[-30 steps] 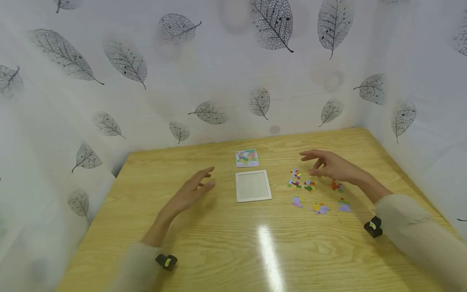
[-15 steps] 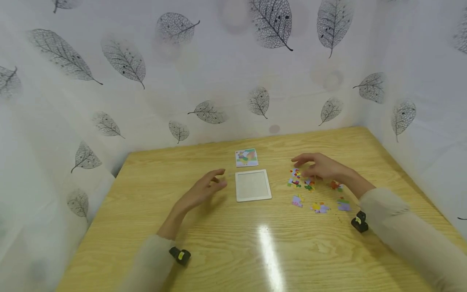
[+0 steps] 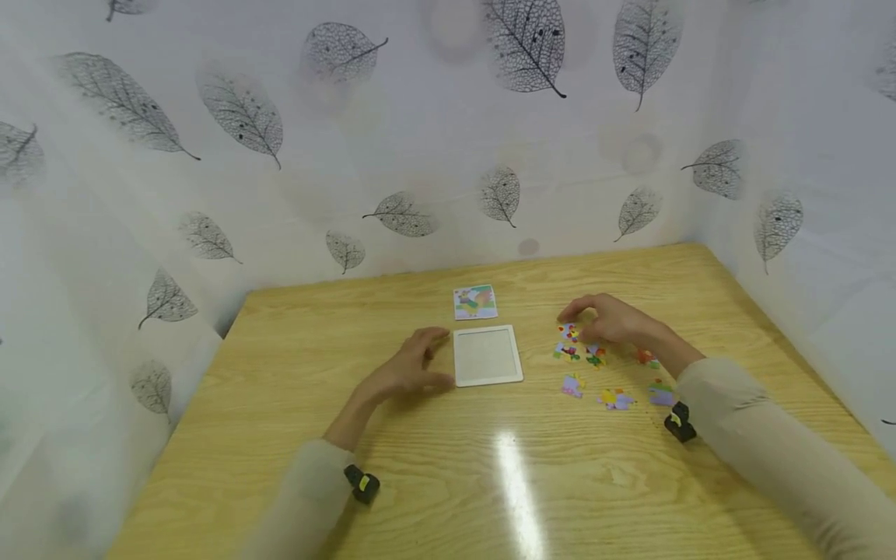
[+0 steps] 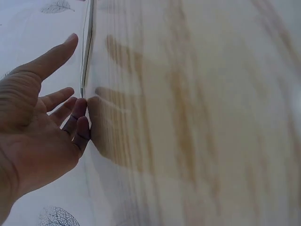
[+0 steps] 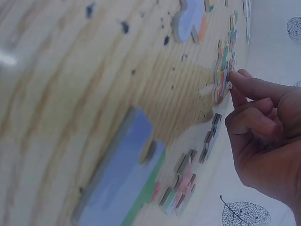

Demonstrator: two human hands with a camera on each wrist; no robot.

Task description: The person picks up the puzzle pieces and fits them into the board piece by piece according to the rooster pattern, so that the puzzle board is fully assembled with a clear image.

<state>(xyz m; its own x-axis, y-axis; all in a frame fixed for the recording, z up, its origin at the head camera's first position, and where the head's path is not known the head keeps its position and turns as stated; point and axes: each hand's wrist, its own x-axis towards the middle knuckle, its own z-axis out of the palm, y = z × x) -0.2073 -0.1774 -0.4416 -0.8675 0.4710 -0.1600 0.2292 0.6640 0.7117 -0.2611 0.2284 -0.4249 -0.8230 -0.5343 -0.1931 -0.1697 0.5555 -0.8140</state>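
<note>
A white square puzzle tray (image 3: 518,354) lies on the wooden table. My left hand (image 3: 407,369) is at its left side, fingers and thumb apart, tips near or against the tray's edge (image 4: 86,52); contact is unclear. My right hand (image 3: 612,320) is over the right-hand group of puzzle pieces. Its bent index finger and thumb are on either side of the farthest red-and-purple puzzle piece (image 3: 568,332). In the right wrist view, the fingertips (image 5: 233,77) come close to a colourful piece (image 5: 218,77); whether they pinch one is hidden.
Several loose puzzle pieces lie right of the tray, among them a purple-and-yellow one (image 3: 572,386), a yellow one (image 3: 616,399) and a purple-and-green one (image 3: 660,393). A picture card (image 3: 475,302) lies behind the tray. A leaf-patterned curtain (image 3: 420,155) hangs behind the table.
My left hand has moved right, up to the tray's left edge. My right hand has come left and down to the farthest puzzle piece, staying nearly still since half a second ago.
</note>
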